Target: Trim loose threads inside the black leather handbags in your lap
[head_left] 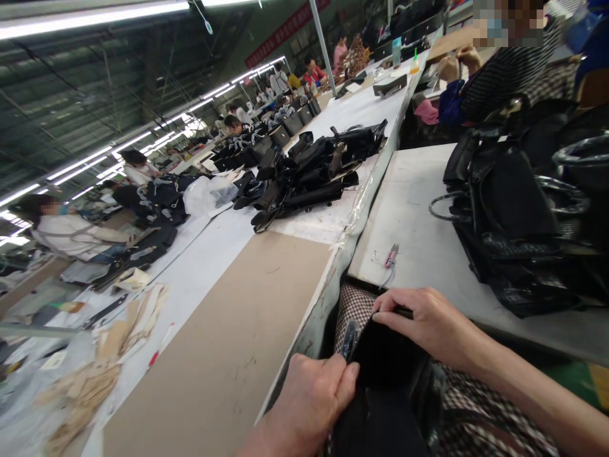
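A black handbag (pixel 380 406) lies in my lap over checkered cloth, its mouth facing up toward me. My left hand (pixel 314 393) pinches the bag's left edge, beside a handle in clear plastic wrap (pixel 349 339). On the far rim, my right hand (pixel 419 317) grips the edge between thumb and fingers. The inside of the bag is dark, and its lower part runs out of view. Just beyond my right hand, a small pair of pink-handled snips (pixel 392 256) rests on the white side table (pixel 409 190).
Black bags with wrapped handles (pixel 514 209) are heaped on the right. More black bag pieces (pixel 309 171) cover the long table, past a brown board (pixel 228 330). A red-capped pen (pixel 160 346) lies left. A co-worker in a striped top (pixel 509 76) sits at upper right.
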`<state>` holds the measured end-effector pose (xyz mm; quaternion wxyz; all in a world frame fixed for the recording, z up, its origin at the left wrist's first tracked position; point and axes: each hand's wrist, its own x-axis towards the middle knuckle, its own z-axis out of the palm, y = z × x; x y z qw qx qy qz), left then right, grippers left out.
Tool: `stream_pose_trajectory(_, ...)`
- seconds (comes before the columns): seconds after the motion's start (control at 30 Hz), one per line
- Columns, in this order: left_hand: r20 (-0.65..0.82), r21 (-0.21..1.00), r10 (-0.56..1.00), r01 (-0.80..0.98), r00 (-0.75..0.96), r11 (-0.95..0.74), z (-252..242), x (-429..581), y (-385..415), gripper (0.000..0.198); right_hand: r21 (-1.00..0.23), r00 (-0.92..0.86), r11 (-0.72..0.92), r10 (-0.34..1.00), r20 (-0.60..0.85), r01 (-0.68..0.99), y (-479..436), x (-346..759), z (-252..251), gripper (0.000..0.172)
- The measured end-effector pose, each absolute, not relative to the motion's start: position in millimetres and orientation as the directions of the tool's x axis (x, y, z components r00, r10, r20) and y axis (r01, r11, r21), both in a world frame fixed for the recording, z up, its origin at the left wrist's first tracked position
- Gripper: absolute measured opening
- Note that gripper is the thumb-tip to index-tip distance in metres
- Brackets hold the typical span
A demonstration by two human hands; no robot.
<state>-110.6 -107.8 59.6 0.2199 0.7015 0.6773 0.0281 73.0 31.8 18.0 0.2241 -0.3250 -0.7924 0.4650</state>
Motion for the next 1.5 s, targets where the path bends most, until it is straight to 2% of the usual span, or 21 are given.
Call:
stream_pose_trajectory(0.07,-0.346,0.501,0.938,0.848,0.013,0.173,66,-114,-108,0.043,-0.871,-0.675,0.363,0.737,0.050,0.332,31,74,17,0.021)
stream_pose_trajectory(0.17,-0.462,0.708,0.886,0.583,-0.043,0.398,72,-119,-113,0.042,-0.857,-0.637,0.350,0.770,0.033,0.379,30,76,16,0.023)
stream_pose_trajectory(0.23,-0.485,0.779,0.871,0.417,-0.073,0.469,71,-121,-120,0.037,-0.852,-0.616,0.341,0.787,0.027,0.398,29,76,14,0.023)
stream_pose_trajectory(0.3,-0.470,0.797,0.875,0.370,-0.115,0.477,68,-121,-128,0.029,-0.843,-0.610,0.349,0.792,0.032,0.409,28,76,13,0.022)
stream_pose_trajectory(0.4,-0.372,0.769,0.904,0.474,-0.212,0.428,63,-118,-134,0.019,-0.828,-0.608,0.366,0.793,0.040,0.424,27,74,11,0.023)
stream_pose_trajectory(0.5,-0.304,0.719,0.916,0.567,-0.263,0.402,64,-112,-132,0.017,-0.825,-0.600,0.366,0.799,0.041,0.430,26,72,11,0.024)
stream_pose_trajectory(0.77,-0.281,0.540,0.947,0.789,-0.159,0.293,76,-114,-117,0.016,-0.815,-0.591,0.387,0.804,0.069,0.431,24,68,14,0.024)
stream_pose_trajectory(1.03,-0.167,0.568,0.983,0.808,-0.077,0.160,59,-127,-118,0.022,-0.837,-0.592,0.358,0.805,0.052,0.414,21,64,12,0.021)
stream_pose_trajectory(1.13,-0.194,0.589,0.976,0.785,-0.093,0.192,60,-128,-116,0.021,-0.835,-0.586,0.354,0.809,0.047,0.421,20,63,14,0.024)
stream_pose_trajectory(1.27,-0.319,0.610,0.944,0.743,-0.086,0.274,68,-127,-109,0.025,-0.837,-0.577,0.346,0.816,0.044,0.425,20,61,16,0.023)
stream_pose_trajectory(1.4,-0.314,0.511,0.948,0.833,-0.047,0.211,73,-127,-103,0.036,-0.839,-0.599,0.370,0.798,0.067,0.398,21,60,15,0.020)
stream_pose_trajectory(1.5,-0.265,0.431,0.964,0.895,0.008,0.111,76,-127,-95,0.033,-0.843,-0.608,0.391,0.788,0.098,0.371,21,60,16,0.019)
